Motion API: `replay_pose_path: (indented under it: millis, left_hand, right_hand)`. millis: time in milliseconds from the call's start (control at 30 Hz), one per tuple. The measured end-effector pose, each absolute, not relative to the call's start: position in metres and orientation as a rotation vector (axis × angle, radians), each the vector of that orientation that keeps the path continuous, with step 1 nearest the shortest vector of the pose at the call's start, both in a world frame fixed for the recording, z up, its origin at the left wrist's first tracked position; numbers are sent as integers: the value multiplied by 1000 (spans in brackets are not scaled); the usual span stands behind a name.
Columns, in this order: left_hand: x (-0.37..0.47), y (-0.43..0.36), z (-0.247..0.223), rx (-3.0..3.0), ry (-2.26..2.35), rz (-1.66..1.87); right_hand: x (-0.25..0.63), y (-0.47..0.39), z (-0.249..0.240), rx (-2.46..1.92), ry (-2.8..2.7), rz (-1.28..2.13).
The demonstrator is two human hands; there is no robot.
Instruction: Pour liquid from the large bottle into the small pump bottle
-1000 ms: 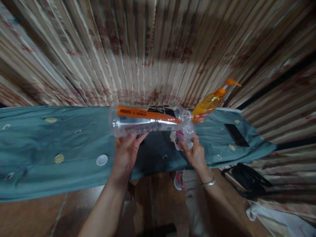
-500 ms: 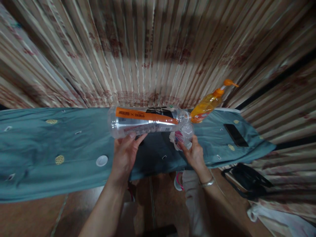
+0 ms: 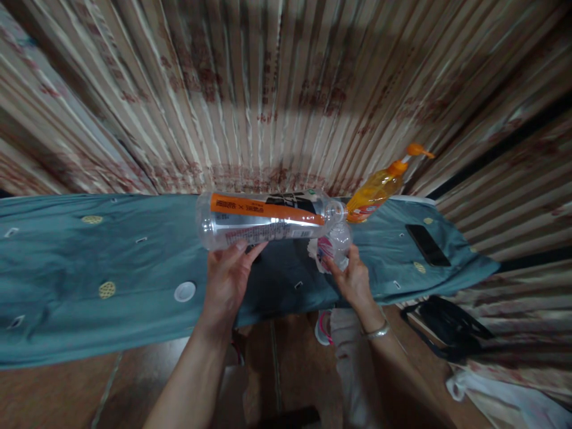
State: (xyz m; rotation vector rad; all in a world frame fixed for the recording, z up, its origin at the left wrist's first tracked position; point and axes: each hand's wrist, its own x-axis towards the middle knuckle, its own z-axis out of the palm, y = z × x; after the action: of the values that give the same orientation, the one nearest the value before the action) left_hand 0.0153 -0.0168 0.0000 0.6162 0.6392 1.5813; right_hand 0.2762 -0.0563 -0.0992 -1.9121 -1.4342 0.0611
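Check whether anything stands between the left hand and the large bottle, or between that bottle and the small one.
Nothing visible. The left hand holds the large bottle directly; nothing shows between that bottle and the small bottle; contact there is unclear.

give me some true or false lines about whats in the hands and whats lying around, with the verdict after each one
1. The left hand holds the large bottle on its side. True.
2. The right hand holds the black phone. False: it holds a clear plastic container with pink markings.
3. The pump bottle has an orange pump head. True.
4. The small white disc lies between the two hands. False: it lies to the left of the left hand.
5. The black phone lies on the teal cloth. True.
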Motion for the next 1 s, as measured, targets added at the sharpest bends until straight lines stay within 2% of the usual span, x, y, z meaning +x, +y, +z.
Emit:
replay_pose_path:
  millis: [1000]
  left_hand:
    - [18,-14,0,634,639,1560]
  right_hand:
    - [277,-56,-97,-1909,-1423,64]
